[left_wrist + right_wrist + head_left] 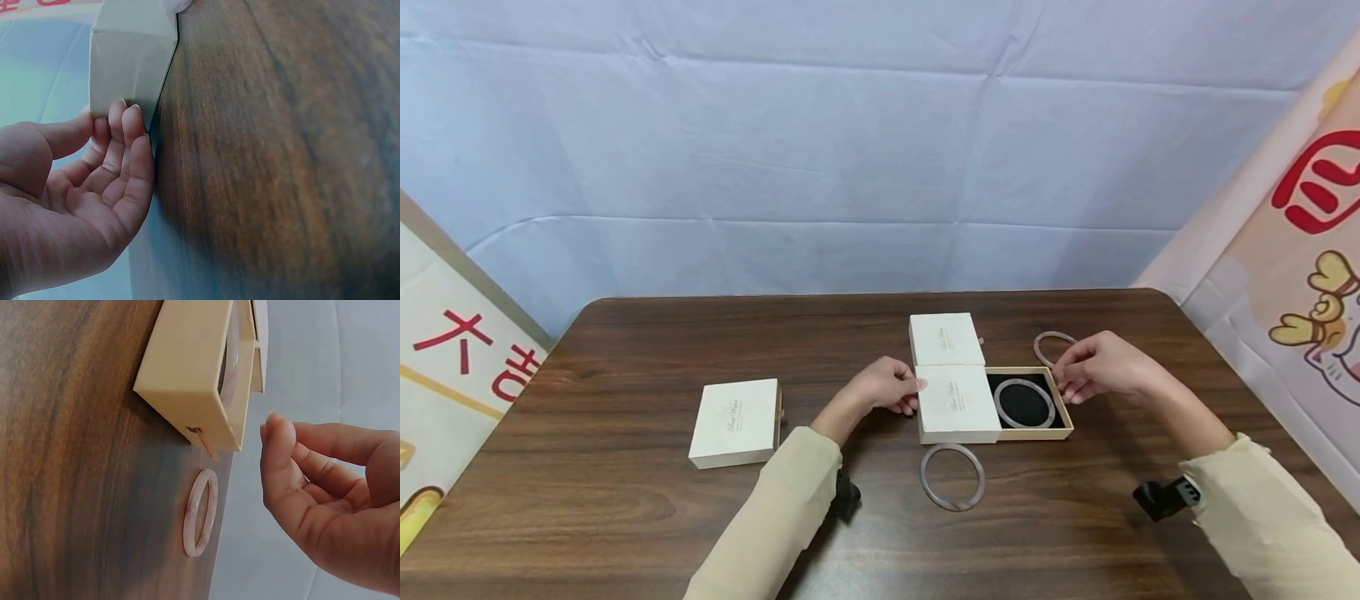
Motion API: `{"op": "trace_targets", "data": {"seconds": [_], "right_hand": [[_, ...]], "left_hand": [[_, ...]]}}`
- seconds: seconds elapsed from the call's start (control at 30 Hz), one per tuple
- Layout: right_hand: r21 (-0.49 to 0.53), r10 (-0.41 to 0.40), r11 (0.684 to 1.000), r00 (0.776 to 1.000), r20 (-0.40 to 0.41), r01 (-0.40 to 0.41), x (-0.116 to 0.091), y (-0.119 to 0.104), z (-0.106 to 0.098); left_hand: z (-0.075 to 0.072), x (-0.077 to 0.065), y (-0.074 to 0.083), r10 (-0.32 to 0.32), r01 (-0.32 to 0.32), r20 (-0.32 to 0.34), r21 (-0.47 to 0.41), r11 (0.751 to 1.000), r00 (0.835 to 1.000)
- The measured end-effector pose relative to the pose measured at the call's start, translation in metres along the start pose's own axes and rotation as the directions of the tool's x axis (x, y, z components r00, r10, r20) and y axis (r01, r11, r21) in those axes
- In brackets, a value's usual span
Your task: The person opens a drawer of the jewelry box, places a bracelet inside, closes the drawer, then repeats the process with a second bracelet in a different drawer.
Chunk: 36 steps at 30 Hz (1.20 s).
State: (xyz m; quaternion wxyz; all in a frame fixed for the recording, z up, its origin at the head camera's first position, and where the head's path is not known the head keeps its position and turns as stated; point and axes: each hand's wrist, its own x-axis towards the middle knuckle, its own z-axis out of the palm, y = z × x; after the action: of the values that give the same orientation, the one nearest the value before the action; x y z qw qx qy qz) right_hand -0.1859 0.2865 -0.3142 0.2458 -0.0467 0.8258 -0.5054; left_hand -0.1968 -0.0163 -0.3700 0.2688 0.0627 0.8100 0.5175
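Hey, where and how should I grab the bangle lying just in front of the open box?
Probably best to pinch the bangle by its near rim, reaching from your side: it's a slim ring lying flat on the table, and its far edge sits close to the open box.

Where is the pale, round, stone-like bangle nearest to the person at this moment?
In the head view, the bangle lies flat on the brown wood-grain table, slightly right of centre, just on the person's side of the open white cardboard box.
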Motion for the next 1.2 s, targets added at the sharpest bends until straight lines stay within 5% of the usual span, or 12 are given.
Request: {"op": "trace_targets", "data": {"seconds": [0.53,0.9,1.2], "right_hand": [[0.035,0.022,0.999,1.000,0.006,-0.022,0.000,0.020,-0.014],[0.093,0.014,0.995,0.992,0.122,-0.026,0.004,0.039,-0.016],[0.124,0.003,0.992,0.992,0.124,-0.019,0.010,0.049,-0.013]], "left_hand": [[0.001,0.000,0.000,-0.006,0.006,-0.006,-0.014,1.000,1.000],[0.001,-0.002,0.001,-0.007,0.007,-0.009,-0.014,1.000,1.000],[0.001,-0.001,0.000,-0.005,0.005,-0.009,-0.018,1.000,1.000]]}}
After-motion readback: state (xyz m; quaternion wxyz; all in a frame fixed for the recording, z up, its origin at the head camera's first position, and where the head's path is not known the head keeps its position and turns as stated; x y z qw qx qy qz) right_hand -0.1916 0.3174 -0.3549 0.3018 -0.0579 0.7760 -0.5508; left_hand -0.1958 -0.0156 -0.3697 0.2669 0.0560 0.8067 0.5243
